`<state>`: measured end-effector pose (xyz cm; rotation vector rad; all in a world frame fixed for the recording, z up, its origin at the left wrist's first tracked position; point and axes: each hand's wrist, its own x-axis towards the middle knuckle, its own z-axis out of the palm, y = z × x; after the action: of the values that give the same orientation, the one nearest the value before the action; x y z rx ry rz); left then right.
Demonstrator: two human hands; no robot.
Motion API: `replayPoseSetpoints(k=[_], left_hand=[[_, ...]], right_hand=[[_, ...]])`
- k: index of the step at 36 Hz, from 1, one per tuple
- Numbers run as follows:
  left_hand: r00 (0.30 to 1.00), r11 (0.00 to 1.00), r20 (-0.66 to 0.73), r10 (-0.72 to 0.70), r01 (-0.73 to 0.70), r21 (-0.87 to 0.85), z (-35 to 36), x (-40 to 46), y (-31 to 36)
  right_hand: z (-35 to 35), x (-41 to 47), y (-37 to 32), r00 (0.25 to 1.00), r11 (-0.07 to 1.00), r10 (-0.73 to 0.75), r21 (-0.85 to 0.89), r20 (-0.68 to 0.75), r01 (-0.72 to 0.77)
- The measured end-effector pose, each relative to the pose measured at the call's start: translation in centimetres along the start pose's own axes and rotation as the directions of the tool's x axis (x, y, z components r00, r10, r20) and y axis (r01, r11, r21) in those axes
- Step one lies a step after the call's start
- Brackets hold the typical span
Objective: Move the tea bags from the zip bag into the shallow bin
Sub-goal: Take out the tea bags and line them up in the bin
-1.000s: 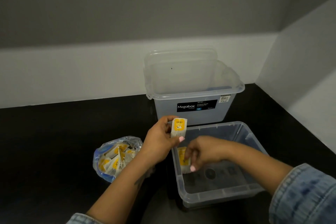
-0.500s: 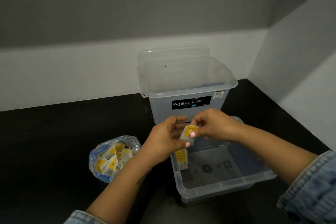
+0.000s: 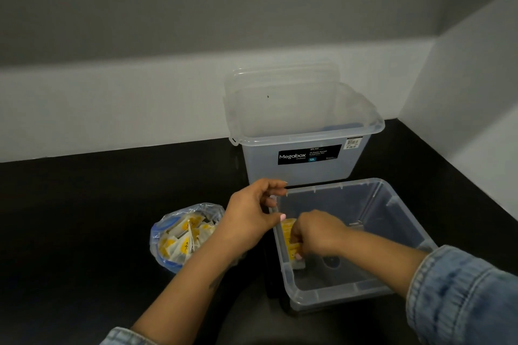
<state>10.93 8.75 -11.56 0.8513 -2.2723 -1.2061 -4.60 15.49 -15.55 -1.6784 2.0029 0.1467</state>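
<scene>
On the dark tabletop (image 3: 84, 218) at the left, the zip bag (image 3: 179, 235) lies open, with yellow-and-white tea bags (image 3: 186, 241) showing inside it. Just to its right, the left hand (image 3: 252, 216) hovers by the near-left corner of the shallow bin (image 3: 403, 235), its fingers loosely curled and holding nothing. Inside that clear bin, against its left wall, the right hand (image 3: 316, 235) reaches down and pinches a yellow tea bag (image 3: 294, 249), with another tea bag (image 3: 287, 228) standing just behind it. Behind the bin stands a taller clear Megabox container (image 3: 305, 159), a lid (image 3: 283, 101) propped inside it.
</scene>
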Motion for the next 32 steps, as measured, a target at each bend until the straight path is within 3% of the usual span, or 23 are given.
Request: replayPoseSetpoints(k=[5,9,18,21,24,28,32], left_hand=[[1.0,1.0,0.011,-0.012,0.012,0.012,-0.1,-0.2,-0.2],[1.0,1.0,0.009,-0.011,0.011,0.015,-0.1,-0.3,-0.2],[0.999,0.995,0.04,-0.024,0.02,0.096,-0.1,-0.1,-0.6],[0.998,0.991,0.06,-0.035,0.027,0.13,-0.1,0.0,-0.6],[0.997,0.99,0.068,-0.04,0.031,0.135,-0.1,0.0,-0.6],[0.995,0.989,0.076,-0.059,0.048,0.138,-0.1,0.1,-0.5],[0.994,0.988,0.081,-0.068,0.056,0.143,-0.1,0.1,-0.5]], right_hand=[[0.8,0.2,-0.4,0.992,0.995,-0.008,-0.098,-0.127,-0.005],[0.8,-0.1,-0.6,0.99,0.99,-0.004,-0.144,-0.144,-0.017],[-0.9,-2.0,-0.3,0.969,0.999,0.025,-0.022,-0.246,-0.031],[-1.2,-2.6,-0.5,0.988,0.999,0.039,-0.004,-0.151,-0.04],[-1.0,-3.1,-0.6,0.999,0.999,-0.006,0.049,0.041,0.004],[-0.1,-3.5,-1.0,0.943,0.997,-0.065,0.056,0.325,0.05],[0.8,-3.3,-1.3,0.945,0.999,-0.017,-0.025,0.326,0.026]])
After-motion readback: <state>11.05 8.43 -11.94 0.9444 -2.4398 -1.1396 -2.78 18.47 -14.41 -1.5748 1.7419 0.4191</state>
